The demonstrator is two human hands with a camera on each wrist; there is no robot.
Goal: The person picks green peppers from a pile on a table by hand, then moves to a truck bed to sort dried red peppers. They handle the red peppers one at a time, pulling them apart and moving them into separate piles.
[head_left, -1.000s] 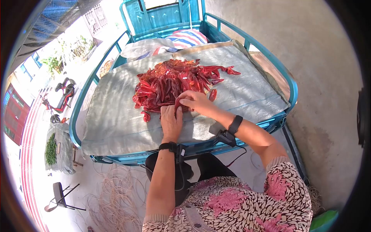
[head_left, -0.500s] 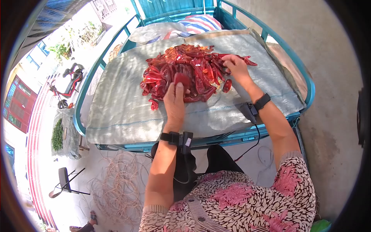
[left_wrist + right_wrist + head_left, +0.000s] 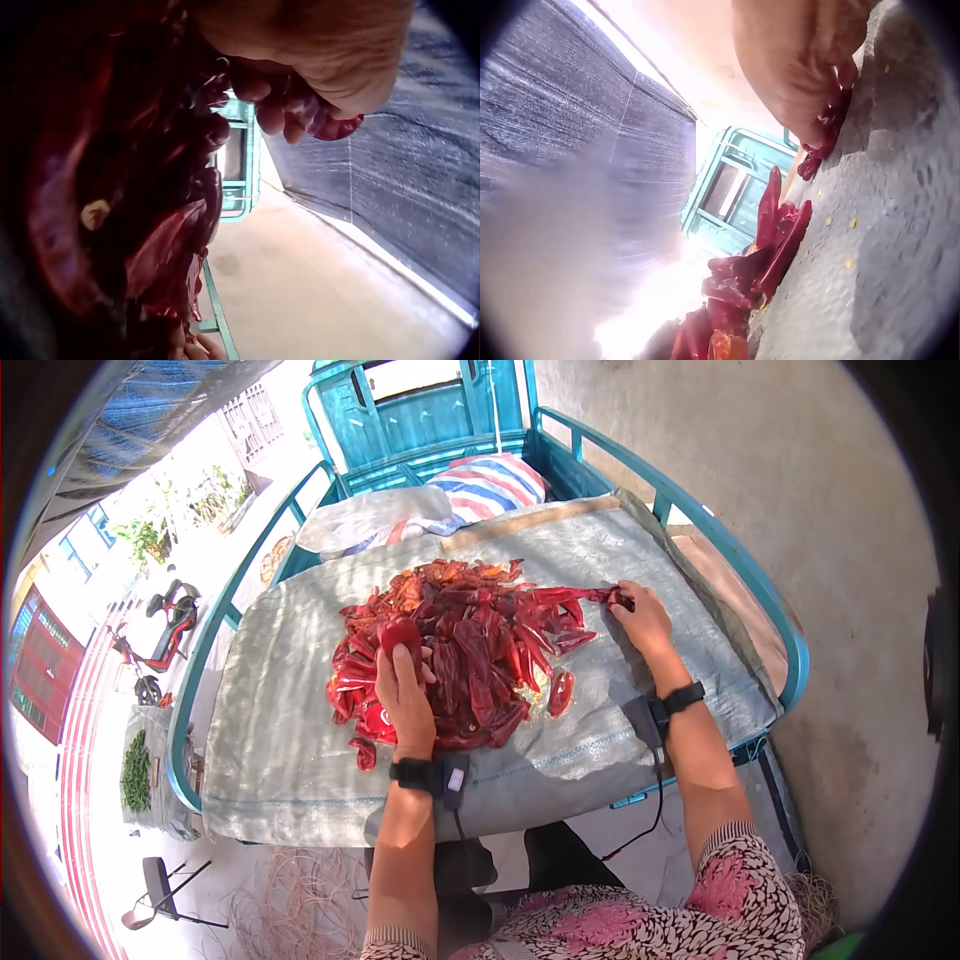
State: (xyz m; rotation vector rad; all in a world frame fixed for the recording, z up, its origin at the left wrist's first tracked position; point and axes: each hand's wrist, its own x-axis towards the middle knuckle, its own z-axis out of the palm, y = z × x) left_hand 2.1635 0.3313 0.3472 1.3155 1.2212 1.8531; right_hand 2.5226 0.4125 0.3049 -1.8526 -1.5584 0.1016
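A heap of glossy red peppers (image 3: pixel 465 650) lies on a grey woven sheet (image 3: pixel 270 760). The left hand (image 3: pixel 405 700) is over the heap's left part, thumb and fingers round a red pepper (image 3: pixel 400 632); the left wrist view shows this hand (image 3: pixel 315 52) with a pepper end (image 3: pixel 330 126) sticking out. At the heap's right end the right hand (image 3: pixel 645 622) pinches a dark red pepper (image 3: pixel 622 600). Close to the sheet in the right wrist view, the right hand (image 3: pixel 802 67) has its fingers curled round red pepper (image 3: pixel 825 131).
Teal rails (image 3: pixel 740 560) flank the cart bed. Behind the sheet lie a striped sack (image 3: pixel 490 485) and a pale sack (image 3: pixel 375 520). One separate pepper piece (image 3: pixel 561 694) lies right of the heap, another (image 3: pixel 364 753) at its front left.
The hands were together at the heap's front edge, then parted. The right hand moved to the far right end and now pinches a pepper; the left, still holding one, shifted left.
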